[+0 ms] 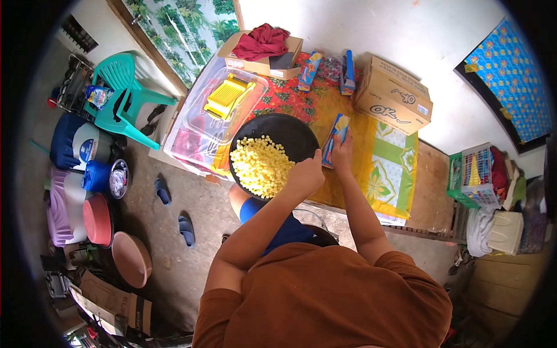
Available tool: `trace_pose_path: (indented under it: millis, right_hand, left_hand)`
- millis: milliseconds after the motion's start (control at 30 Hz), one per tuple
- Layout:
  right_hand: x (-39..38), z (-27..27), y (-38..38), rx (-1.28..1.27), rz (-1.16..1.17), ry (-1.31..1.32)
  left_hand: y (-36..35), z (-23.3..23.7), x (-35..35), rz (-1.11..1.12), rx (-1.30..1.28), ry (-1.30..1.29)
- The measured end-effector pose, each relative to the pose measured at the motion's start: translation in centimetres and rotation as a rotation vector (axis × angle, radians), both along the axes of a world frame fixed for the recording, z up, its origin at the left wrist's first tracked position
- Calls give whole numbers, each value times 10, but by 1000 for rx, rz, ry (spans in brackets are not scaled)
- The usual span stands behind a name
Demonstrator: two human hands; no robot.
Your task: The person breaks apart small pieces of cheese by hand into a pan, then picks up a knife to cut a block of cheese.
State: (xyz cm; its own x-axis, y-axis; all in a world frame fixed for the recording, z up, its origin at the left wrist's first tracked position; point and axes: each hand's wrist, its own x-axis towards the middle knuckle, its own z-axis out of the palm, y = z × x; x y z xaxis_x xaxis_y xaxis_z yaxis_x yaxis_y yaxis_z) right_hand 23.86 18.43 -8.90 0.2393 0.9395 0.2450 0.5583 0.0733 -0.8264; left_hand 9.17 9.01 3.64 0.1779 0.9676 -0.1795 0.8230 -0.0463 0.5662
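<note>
My left hand grips the near right rim of a round black pan, its fingers closed on the edge. Small pale yellow cubes are heaped over the pan's left and lower part. To the right, my right hand is wrapped round a narrow blue and yellow box, which stands tilted over the table cloth. Beyond the pan, a yellow slicer lies on the lid of a clear plastic container.
On the patterned cloth stand two more narrow boxes, a large carton and an open carton with a dark red cloth. A green chair, basins and slippers are at the left.
</note>
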Motion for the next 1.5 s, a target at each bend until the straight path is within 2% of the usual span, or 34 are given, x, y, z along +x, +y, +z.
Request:
trace_pose_path:
  millis: [300, 400, 567, 800, 1267, 1500]
  right_hand:
    - [-2, -2, 0, 13, -3, -11]
    - [-2, 0, 3, 21, 0, -32]
    - [-1, 4, 0, -1, -8, -21]
    - [-1, -1, 1, -6, -10, -6]
    - [0, -1, 1, -32, -16, -22]
    - [1, -7, 3, -21, -24, -40]
  left_hand:
    - [33, 24, 10, -32, -60, -24]
    - [54, -7, 21, -66, -177, -110]
    - [22, -31, 24, 68, 8, -69]
    - [20, -15, -5, 59, 39, -240]
    - [27, 12, -16, -33, 15, -233]
    - [32, 8, -17, -64, 24, -201]
